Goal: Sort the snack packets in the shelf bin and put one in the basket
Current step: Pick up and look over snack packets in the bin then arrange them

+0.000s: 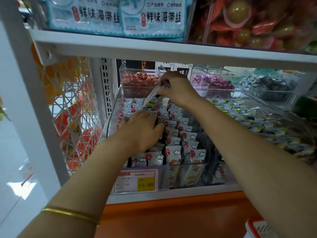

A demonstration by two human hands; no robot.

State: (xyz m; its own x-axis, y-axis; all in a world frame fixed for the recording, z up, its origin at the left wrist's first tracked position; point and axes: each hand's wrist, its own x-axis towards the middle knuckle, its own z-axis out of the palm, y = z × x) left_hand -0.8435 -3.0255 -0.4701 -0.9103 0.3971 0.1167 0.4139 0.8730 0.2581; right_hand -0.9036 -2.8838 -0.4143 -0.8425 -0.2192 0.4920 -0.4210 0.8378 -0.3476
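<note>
Now at full stretch, both bare arms in a clear, hard-walled plastic shelf bin [109,124] on the middle shelf of a white metal rack. Packed inside in tight upright rows, overlapping like roof tiles: small glossy snack packets [173,141] of white film printed with red balloons and little clouds, with crimped zigzag top edges.

Pressing palm-down on the left rows with the left grip [140,129]: fingers fairly straight and spread flat over the packet tops, thumb out to the right, nothing clasped. Pinching a single packet [152,98] with the right grip [176,90], thumb and curled fingers closed on its upper end. Hanging tilted, lower end down and to the left, over the back rows of the bin and near the left fingertips; whether touching them, cannot tell. Yellowish and dark print on that one, details blurred.

Thin gold bangle [70,214] round the left forearm. On the bin's front wall, a flat price tag [137,181] in a clear sleeve, red border, yellow patch reading 15.80.

Behind the bin, two smaller clear tubs: twisted red sweets [139,79] on the left, crinkly purple sweets [212,83] on the right. Just beside on the right, a second sloping clear bin of white sachets [240,114] with dark and yellow-green marks. On the shelf above, flat pale-blue pouches [151,16] with scalloped edges. On the left, a white wire panel [72,109] in a diamond lattice. In the bottom right corner, a red-rimmed white ridged plastic piece [255,229], too cropped to identify.
</note>
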